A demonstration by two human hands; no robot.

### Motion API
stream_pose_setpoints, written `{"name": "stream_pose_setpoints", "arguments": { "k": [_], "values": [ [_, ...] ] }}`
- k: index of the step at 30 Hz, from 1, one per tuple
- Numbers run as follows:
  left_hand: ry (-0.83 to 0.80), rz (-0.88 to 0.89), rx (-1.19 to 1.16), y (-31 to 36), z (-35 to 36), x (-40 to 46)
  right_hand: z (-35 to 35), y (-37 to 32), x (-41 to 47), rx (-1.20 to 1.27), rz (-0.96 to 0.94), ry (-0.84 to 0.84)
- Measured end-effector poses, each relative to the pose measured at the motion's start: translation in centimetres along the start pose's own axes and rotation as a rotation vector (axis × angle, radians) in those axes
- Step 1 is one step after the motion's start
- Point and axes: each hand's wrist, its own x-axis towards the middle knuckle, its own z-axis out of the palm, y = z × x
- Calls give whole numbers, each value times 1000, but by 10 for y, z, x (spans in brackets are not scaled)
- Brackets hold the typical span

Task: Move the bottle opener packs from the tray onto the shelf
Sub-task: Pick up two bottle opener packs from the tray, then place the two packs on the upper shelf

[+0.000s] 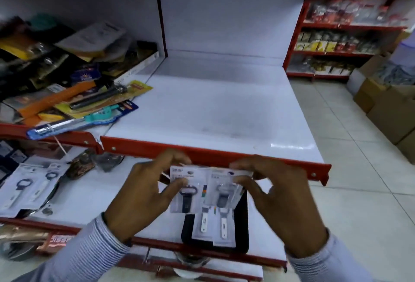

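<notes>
White shelf (213, 111) with a red lip lies bare above the black tray (241, 225). Left hand (143, 194) and right hand (276, 194) each pinch the packs (208, 189) at the top corners, held fanned over the tray, under the shelf lip. Risk, in my judgement: overlapped cards may slide apart and drop; lifting could catch the lip.

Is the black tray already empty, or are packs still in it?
Not empty: two bottle opener packs lie in the black tray.
</notes>
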Motion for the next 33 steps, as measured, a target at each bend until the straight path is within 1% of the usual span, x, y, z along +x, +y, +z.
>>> {"name": "stream_pose_setpoints", "arguments": {
  "k": [2,5,7,9,11,14,16,18,21,23,26,28,30,32,33],
  "values": [
    [76,22,-104,19,-24,20,-24,-11,25,251,76,55],
    [198,-8,-301,28,-44,63,-42,-11,74,411,96,125],
    [253,-28,-416,25,-47,102,-42,1,112,594,163,115],
    [273,-40,-410,9,-42,142,-29,21,151,672,271,67],
    [252,-56,-293,-20,-31,177,-9,44,180,563,339,23],
    [128,-166,-156,-63,-12,210,22,82,205,251,389,-63],
    [79,-221,-40,-70,-4,212,35,98,207,135,399,-129],
    [63,-257,21,-68,0,209,40,98,203,56,413,-147],
    [-37,-202,288,-65,-1,196,41,90,188,-115,342,-236],
    [-23,-163,445,-55,-3,177,37,79,171,-205,264,-259],
    [144,29,566,-29,0,130,29,57,129,-342,81,-79],
    [217,134,578,-19,5,101,21,36,97,-330,-66,62],
    [255,225,569,-15,12,73,20,27,67,-320,-143,127],
    [314,365,570,-20,26,46,23,29,40,-347,-222,176],
    [354,450,573,-25,33,34,26,34,28,-357,-292,210]
  ]
}}
